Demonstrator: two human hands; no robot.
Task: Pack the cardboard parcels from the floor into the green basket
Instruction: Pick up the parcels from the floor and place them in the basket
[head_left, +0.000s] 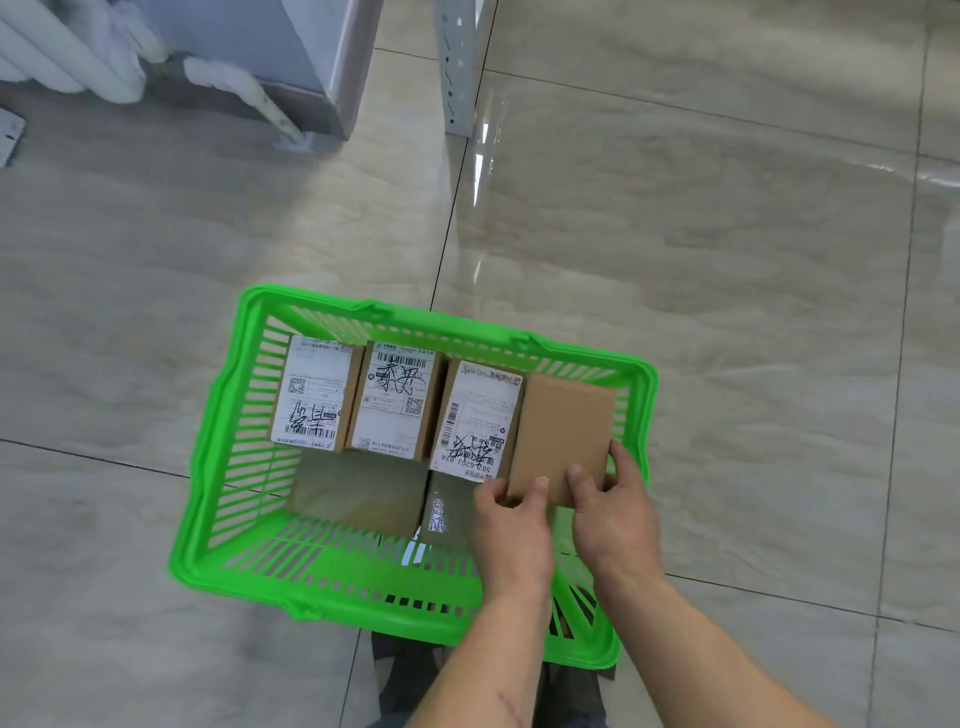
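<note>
Glossy tile, bright plastic, matt cardboard

The polished stone-look floor tiles (675, 234) are reflecting light; the slatted green basket (218, 467) is showing smooth, shiny plastic; the plain parcel (563, 436) is looking like matt brown cardboard, its neighbours wearing white paper labels (311, 389).

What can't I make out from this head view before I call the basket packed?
- Plain parcel: near edge covered by left hand and right hand.
- Green basket: near right wall behind both forearms.
- Labelled parcels: print too small.
- Floor behind the person: outside the frame.
</note>
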